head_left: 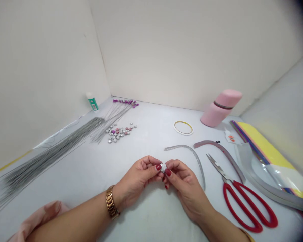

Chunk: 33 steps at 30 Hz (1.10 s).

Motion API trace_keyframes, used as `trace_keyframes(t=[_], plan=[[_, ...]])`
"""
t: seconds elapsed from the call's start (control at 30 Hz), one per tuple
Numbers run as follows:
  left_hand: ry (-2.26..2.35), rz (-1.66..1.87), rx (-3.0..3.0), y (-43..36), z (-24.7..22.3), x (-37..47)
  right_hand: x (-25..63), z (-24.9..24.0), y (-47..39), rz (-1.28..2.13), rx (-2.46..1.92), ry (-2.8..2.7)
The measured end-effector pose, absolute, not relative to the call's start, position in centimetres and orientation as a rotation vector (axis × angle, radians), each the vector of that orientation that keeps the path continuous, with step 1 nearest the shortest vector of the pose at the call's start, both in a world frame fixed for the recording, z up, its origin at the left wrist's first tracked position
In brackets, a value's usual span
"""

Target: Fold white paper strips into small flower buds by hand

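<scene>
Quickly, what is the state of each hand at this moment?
Left hand: closed, pinching the small silver piece at its fingertips.
Right hand: closed, pinching the same piece from the other side.

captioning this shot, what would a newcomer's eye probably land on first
Probably the red-handled scissors, lying to the right of the person's right hand. Next might be the pink flask standing toward the back right. At the lower centre, the left hand and right hand pinch a small silvery piece between their fingertips.
</scene>
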<state>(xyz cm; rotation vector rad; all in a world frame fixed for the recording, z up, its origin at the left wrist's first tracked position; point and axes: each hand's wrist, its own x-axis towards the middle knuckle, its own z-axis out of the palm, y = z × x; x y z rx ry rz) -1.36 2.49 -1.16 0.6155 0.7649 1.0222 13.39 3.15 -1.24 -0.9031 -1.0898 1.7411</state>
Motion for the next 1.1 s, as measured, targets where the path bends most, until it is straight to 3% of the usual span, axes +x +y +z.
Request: trace_keyframes(t=[0.6,1.1], plan=[[0.888,1.013,0.631,2.38,-1.36,-1.28,13.65,-1.81,3.35,1.585,-1.002,-1.254],[0.898,1.045,0.516,2.72,-0.98,-1.75,14.21,-1.32,3.71,1.784,-0.873,-1.196]])
